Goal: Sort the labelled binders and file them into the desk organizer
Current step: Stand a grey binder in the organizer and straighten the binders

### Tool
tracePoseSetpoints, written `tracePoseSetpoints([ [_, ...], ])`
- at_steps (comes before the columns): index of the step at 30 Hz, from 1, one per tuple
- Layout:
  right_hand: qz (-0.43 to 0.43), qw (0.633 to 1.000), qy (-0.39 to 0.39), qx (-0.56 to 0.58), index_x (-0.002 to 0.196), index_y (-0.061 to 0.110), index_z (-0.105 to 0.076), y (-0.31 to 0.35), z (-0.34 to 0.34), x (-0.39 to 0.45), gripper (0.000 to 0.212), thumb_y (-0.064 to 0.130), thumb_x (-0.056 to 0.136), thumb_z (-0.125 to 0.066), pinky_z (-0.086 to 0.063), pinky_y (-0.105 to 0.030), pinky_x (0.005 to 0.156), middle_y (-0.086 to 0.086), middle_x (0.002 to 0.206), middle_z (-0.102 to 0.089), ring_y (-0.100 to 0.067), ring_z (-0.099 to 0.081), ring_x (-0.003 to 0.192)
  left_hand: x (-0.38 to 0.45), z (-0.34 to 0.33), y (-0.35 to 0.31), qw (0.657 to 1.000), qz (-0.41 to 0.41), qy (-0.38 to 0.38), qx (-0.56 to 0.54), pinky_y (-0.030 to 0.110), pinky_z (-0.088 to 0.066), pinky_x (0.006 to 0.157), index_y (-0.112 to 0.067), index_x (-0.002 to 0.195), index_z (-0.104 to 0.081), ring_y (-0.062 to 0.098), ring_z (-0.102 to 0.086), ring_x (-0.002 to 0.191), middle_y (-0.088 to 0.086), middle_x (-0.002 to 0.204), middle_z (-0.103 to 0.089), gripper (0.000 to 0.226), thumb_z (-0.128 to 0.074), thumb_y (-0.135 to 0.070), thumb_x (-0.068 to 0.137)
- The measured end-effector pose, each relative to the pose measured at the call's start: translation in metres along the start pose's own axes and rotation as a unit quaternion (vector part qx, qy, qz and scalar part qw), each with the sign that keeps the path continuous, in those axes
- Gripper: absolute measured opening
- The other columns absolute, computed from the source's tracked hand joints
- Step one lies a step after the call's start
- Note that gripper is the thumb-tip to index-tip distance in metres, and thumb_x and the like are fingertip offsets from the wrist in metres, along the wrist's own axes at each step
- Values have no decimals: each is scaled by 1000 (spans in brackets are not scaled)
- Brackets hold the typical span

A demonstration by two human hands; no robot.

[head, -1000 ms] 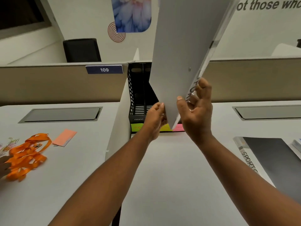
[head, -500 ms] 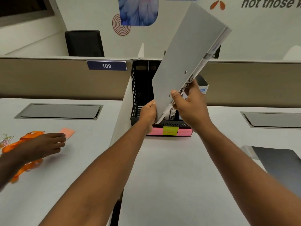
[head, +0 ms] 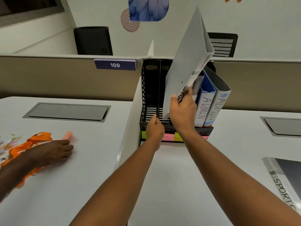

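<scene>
My right hand (head: pixel 182 111) pinches the tilted grey binder (head: pixel 185 62), its low corner over the organizer (head: pixel 143 95) slot, left hand (head: pixel 154 128) fingers loosely curled beside it.

A tilted grey plastic binder (head: pixel 187 62) dips its lower corner into the black perforated desk organizer (head: pixel 149 98), beside two upright ADMIN-labelled binders (head: pixel 210 108).

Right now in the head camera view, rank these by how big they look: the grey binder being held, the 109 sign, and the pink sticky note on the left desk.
1. grey binder
2. 109 sign
3. pink sticky note, partly hidden
</scene>
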State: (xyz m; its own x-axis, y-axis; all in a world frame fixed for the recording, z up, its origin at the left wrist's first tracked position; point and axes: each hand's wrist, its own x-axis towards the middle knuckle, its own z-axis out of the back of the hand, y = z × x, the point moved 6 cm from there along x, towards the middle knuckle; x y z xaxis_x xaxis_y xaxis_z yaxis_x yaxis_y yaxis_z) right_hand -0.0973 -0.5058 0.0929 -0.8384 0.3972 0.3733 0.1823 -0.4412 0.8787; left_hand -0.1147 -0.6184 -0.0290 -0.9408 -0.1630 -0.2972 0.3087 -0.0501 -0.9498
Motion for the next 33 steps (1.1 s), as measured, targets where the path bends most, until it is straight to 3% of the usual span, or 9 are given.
tracePoseSetpoints([
  [1,-3,1000,3,-14,144,17,-39,-4,-6,3,46,22,100,-51,-53,-28,88,-4,135,-61,-17,-62,109,1,3,-1,999,-12,4,35,32,-36,112,-25,155,-26,20,-38,141,-3,160,-31,55,-34,-8,103],
  [3,-5,999,7,-40,143,14,-40,-13,-17,7,46,21,99,-50,-53,-29,84,-5,126,-66,-20,-65,104,2,8,1,995,-25,21,94,25,-29,107,-24,157,-21,19,-22,149,-6,165,-15,62,-33,0,101],
  [7,-15,997,31,-70,146,15,-38,-31,-39,13,49,24,98,-49,-50,-29,81,-7,117,-70,-23,-67,101,11,7,14,981,-25,41,190,30,-39,103,-21,154,-26,24,-34,144,2,162,-27,63,-38,2,97],
  [9,-28,996,45,-78,149,16,-36,-39,-46,12,52,26,99,-49,-47,-28,82,-7,119,-69,-24,-66,103,15,5,17,972,-49,33,226,39,-48,101,-20,134,-47,28,-50,129,7,149,-46,45,-44,1,94],
  [11,-32,993,57,-94,150,17,-34,-48,-53,10,53,29,100,-49,-48,-29,80,-7,113,-71,-25,-66,100,17,5,17,964,-79,19,254,41,-53,94,-20,120,-53,27,-57,118,6,142,-53,32,-48,-2,93],
  [14,-46,983,108,-142,152,16,-31,-67,-65,3,57,29,100,-49,-53,-36,80,-11,107,-70,-29,-67,95,16,6,16,952,-107,18,286,39,-41,107,-18,140,-47,26,-43,139,2,159,-34,46,-47,-4,96],
  [18,-51,965,162,-200,133,10,-51,-89,-72,-10,39,24,96,-55,-51,-36,84,-13,116,-69,-33,-66,105,12,6,16,943,-112,36,312,37,-36,112,-19,154,-29,25,-35,144,-3,166,-13,59,-45,-4,99],
  [29,-28,957,210,-196,133,13,-50,-83,-64,-14,41,29,96,-56,-51,-36,89,-9,126,-66,-29,-63,111,3,4,19,936,-122,61,324,34,-42,104,-23,158,-17,26,-36,143,-3,167,1,70,-49,-6,98],
  [33,-13,967,193,-166,138,19,-46,-78,-45,-25,45,31,96,-56,-50,-35,90,-4,128,-64,-27,-62,114,-4,4,26,930,-137,49,338,34,-36,111,-19,158,-17,28,-28,147,2,167,1,74,-55,-7,95],
])
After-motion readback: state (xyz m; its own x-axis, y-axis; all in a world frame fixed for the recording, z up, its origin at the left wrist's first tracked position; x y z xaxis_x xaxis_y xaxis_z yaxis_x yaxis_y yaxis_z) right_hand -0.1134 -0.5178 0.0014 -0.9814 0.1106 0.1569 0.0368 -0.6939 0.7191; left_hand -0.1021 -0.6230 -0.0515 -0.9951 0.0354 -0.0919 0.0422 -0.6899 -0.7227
